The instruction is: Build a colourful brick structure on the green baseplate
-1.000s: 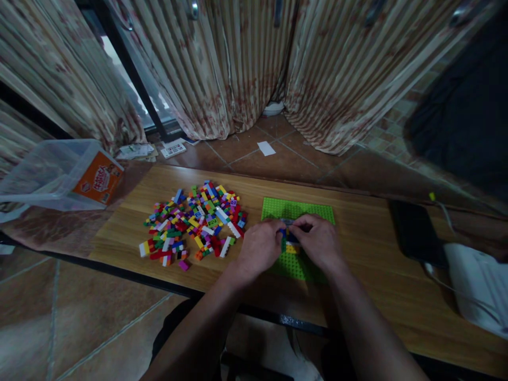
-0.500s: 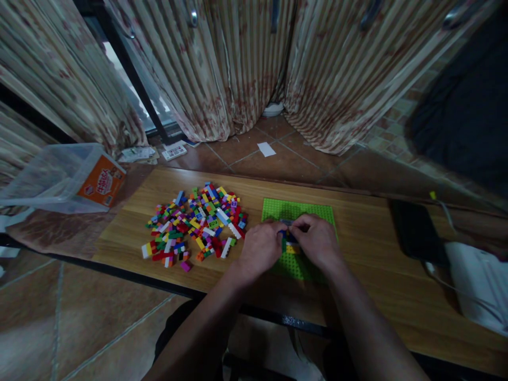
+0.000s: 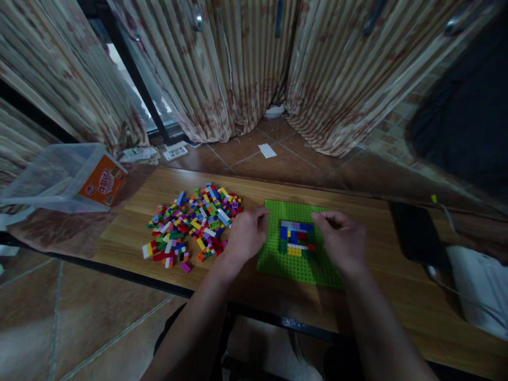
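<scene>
Toy-brick build point(image 3: 301, 236) sits near the middle of the green studded baseplate point(image 3: 293, 271), which lies on the wooden table point(image 3: 375, 219) in front of the person. Watching from my remote feed, I make out blue rows towards its far side, a grey-lavender strip along the far edge, red and white pieces across the middle, and a yellow brick at the near edge with dark green at the near corners.

Neither of the hands touches the build. I see the left hand point(image 3: 249, 233) by the baseplate's left edge, next to the loose brick pile point(image 3: 198, 219), its fingers loosely curled and parted. The right hand point(image 3: 342, 237) is over the baseplate's right side, thumb and fingers slightly apart. I see no brick in either, though something tiny inside the curl would be hidden from me.

I judge the step in hand to be assembling bricks on the baseplate, with the hands between placements. For my part, adding another piece would call for a fine pinch on one loose brick, squaring it to the studs, then a straight press down without nudging neighbouring pieces.
</scene>
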Available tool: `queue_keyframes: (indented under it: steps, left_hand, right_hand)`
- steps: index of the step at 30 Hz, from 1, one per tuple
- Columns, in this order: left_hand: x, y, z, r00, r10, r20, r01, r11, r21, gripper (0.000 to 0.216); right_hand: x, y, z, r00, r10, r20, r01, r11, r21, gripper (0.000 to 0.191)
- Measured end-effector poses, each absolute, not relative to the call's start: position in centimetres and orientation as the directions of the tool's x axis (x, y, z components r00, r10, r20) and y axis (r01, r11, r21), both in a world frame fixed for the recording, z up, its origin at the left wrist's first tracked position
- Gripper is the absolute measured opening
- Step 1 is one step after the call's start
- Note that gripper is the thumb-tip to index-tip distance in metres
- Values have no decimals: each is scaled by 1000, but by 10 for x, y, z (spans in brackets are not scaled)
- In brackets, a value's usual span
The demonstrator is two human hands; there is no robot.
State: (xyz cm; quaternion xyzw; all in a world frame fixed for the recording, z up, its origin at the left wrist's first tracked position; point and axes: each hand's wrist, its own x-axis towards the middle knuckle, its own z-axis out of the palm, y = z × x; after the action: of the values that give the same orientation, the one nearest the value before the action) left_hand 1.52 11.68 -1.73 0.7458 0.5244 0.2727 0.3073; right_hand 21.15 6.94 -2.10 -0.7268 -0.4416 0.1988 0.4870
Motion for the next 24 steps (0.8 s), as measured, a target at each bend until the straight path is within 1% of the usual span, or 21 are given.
queue_keyframes:
  steps: [4, 7, 10, 12, 15, 17, 19, 21, 24]
  left_hand:
    - [2, 127, -17, 203, 960, 193, 543, -275, 793, 24]
    - [-11, 138, -17, 24, 968, 248, 444, -233, 866, 21]
    - [-30, 150, -13, -181, 947, 264, 273, -209, 939, 21]
    - [-45, 156, -6, -309, 915, 261, 162, -220, 962, 22]
    - [-65, 159, 4, -461, 863, 207, -16, -242, 970, 21]
    - [-74, 158, 9, -510, 849, 141, -150, -249, 957, 19]
    - [-81, 157, 12, -521, 850, 78, -282, -258, 924, 19]
    - [-88, 157, 13, -525, 851, 24, -391, -266, 881, 18]
    - [-97, 158, 15, -553, 831, -51, -491, -276, 827, 16]
  right_hand:
    - [213, 68, -20, 568, 805, 169, 445, -128, -886, 29]
    - [213, 66, -22, 564, 806, 180, 454, -120, -883, 30]
    - [209, 65, -24, 539, 820, 192, 465, -100, -879, 30]
    - [206, 64, -25, 521, 831, 195, 499, -112, -860, 28]
    - [200, 62, -27, 468, 858, 211, 569, -109, -815, 27]
    - [194, 60, -30, 403, 885, 231, 601, -66, -796, 27]
    - [185, 57, -33, 316, 911, 263, 615, 14, -788, 25]
    - [173, 53, -37, 185, 932, 312, 626, 133, -768, 21]
    - [154, 45, -43, -25, 925, 379, 655, 302, -693, 16]
